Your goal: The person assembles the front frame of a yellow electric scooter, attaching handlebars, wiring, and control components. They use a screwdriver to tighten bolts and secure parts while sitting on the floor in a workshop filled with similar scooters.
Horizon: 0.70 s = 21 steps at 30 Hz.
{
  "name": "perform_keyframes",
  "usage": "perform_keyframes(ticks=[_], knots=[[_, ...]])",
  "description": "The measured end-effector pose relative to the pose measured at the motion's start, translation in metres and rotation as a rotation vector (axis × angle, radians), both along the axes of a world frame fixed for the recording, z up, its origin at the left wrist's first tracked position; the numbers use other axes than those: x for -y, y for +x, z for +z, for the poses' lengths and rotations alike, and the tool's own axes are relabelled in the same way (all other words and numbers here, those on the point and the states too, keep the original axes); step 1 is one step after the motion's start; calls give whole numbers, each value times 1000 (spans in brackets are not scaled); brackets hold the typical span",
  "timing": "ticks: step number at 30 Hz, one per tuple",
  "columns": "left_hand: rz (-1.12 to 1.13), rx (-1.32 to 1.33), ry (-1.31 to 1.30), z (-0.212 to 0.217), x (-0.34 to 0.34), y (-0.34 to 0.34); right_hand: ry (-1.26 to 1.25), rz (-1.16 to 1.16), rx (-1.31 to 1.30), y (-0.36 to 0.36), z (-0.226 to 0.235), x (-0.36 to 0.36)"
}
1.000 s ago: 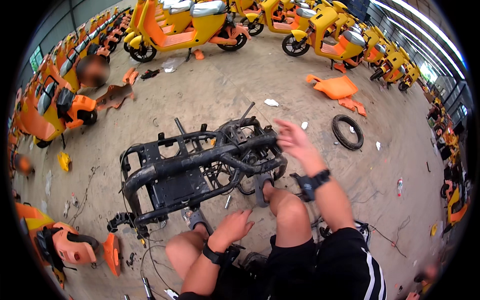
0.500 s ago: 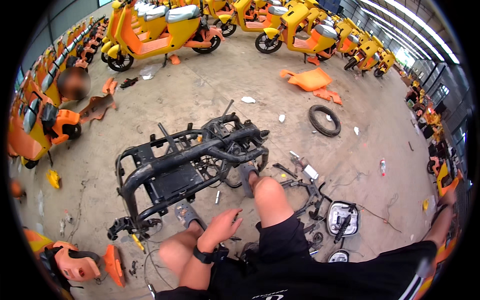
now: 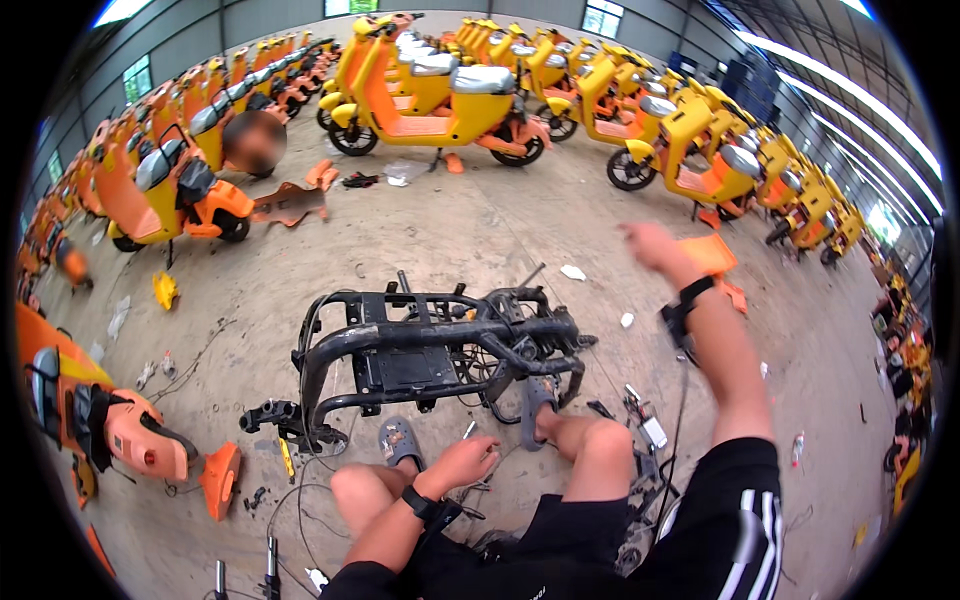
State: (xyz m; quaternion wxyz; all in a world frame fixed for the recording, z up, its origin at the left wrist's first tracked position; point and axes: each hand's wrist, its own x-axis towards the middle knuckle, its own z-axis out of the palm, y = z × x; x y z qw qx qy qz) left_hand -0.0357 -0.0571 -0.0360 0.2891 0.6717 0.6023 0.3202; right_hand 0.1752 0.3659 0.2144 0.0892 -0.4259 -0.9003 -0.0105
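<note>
Black scooter frame (image 3: 430, 338): on the floor (image 3: 450, 230) before my knees (image 3: 606, 440), presumably for low reach. Left grip (image 3: 468, 465): between the knees, fingers loosely curled, likely idling; whether it holds anything, I cannot tell. Right grip (image 3: 658, 250): raised beyond the frame's right end, blurred; closure unclear to me.

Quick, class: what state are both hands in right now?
Left hand: fingers loosely curled; whether it holds anything cannot be told.
Right hand: held out; whether open or closed cannot be told.
</note>
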Motion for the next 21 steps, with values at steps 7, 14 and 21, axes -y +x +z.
perform_keyframes(ticks=[7,14,21], knots=[[21,-201,-52,-3,-14,12,127,432,60,-118,-151,55],[-19,-288,-166,0,-39,20,364,610,144,-101,-150,47],[-39,-357,-109,-16,-30,30,48,429,154,-93,-121,112]])
